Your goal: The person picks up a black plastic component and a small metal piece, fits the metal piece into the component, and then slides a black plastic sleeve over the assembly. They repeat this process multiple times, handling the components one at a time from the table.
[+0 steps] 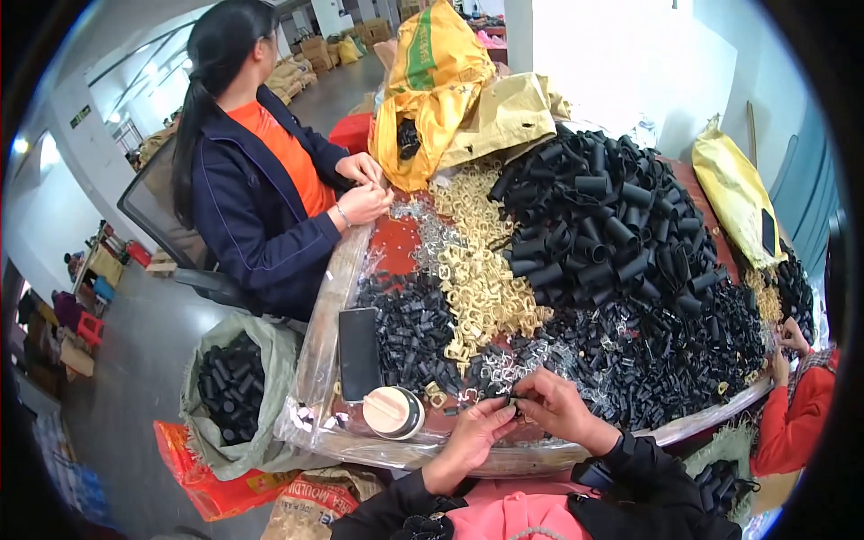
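Over the near edge of the table, my left hand [477, 432] and my right hand [560, 407] meet fingertip to fingertip. Both are pinched on a small dark part [512, 401], mostly covered by my fingers; its exact kind does not show. Just beyond my hands lie silvery metal clips [508, 364]. Gold-coloured buckle-like pieces [481, 279] run in a band toward the far side. Small black plastic pieces [409, 326] are heaped left of that band, and more black pieces [666, 360] lie to the right. A round jar with a pale lid [393, 411] stands left of my left hand.
A black phone [359, 353] lies near the table's left edge. Black tube pieces [612, 216] form a tall heap behind. A co-worker [261, 180] sits at the far left; another in a red sleeve [796, 414] works at right. A sack of black parts [238, 387] stands on the floor.
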A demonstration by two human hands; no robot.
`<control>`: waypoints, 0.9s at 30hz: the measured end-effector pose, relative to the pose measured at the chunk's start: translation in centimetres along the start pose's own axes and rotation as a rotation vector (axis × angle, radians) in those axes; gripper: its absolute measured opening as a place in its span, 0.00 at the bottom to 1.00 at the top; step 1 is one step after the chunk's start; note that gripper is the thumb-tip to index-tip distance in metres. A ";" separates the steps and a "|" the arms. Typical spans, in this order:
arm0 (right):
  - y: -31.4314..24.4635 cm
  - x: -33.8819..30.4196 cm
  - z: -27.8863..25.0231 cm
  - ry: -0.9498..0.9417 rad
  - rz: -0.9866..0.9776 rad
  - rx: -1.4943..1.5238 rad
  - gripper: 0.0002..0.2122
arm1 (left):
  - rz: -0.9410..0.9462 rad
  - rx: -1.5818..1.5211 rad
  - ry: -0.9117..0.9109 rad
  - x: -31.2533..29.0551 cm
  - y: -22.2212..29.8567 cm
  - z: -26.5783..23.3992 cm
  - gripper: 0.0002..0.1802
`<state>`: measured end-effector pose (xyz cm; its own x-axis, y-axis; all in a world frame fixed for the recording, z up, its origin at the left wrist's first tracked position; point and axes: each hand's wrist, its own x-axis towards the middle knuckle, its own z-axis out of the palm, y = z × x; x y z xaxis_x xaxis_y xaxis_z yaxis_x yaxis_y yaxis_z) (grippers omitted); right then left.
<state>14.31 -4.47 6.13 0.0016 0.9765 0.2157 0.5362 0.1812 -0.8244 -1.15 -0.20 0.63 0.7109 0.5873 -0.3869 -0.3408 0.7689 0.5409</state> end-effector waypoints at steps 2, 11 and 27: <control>0.2 -0.3 0.3 0.040 -0.052 -0.040 0.07 | -0.007 -0.008 -0.022 0.1 0.0 0.0 0.12; 2.8 -1.4 1.1 0.228 -0.419 -0.284 0.11 | -0.104 -0.074 -0.147 0.6 -0.2 -0.2 0.11; 3.9 -1.5 1.4 0.197 -0.512 -0.288 0.13 | -0.132 -0.055 -0.184 1.1 -1.1 -1.0 0.10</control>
<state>15.27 -5.09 1.86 -0.1754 0.7290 0.6617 0.7165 0.5554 -0.4220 -0.58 -0.14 -1.19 0.8500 0.4289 -0.3059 -0.2673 0.8514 0.4513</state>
